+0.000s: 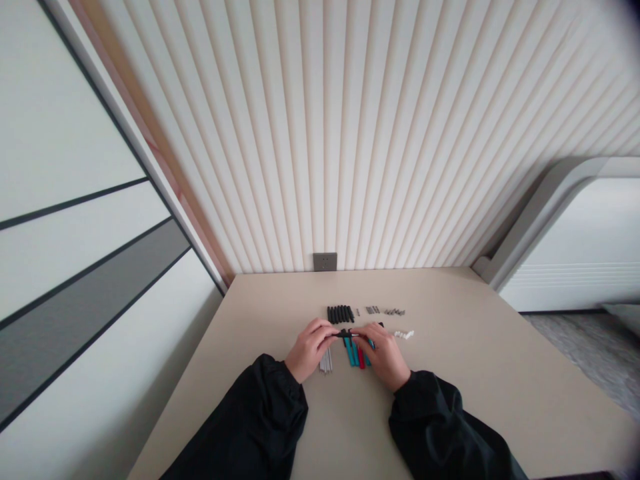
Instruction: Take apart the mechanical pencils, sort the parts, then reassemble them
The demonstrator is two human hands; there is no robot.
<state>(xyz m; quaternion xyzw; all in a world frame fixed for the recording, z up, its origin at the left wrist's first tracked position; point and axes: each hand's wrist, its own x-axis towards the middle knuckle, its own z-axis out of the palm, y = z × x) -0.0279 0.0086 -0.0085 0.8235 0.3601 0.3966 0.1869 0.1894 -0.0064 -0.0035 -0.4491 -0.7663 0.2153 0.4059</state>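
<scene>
My left hand [313, 348] is closed, its fingertips pinching one end of a slim black pen part [344, 334] held level above the table. The fingers of my right hand [383, 353] pinch the other end, where a short shiny section shows. Below and between my hands lie several teal pen barrels [351, 353] and a red pen barrel [361, 359], partly hidden by my right hand. Beneath my left hand are several thin pale sticks like pen refills [326, 362], their upper ends covered.
Behind my hands lies a row of black tubes [341, 314], with small metal pieces [373, 310] and more metal bits [395, 312] to their right. Small white pieces [404, 335] lie right of my right hand. The beige table [280, 293] meets a ribbed wall with a socket [325, 262].
</scene>
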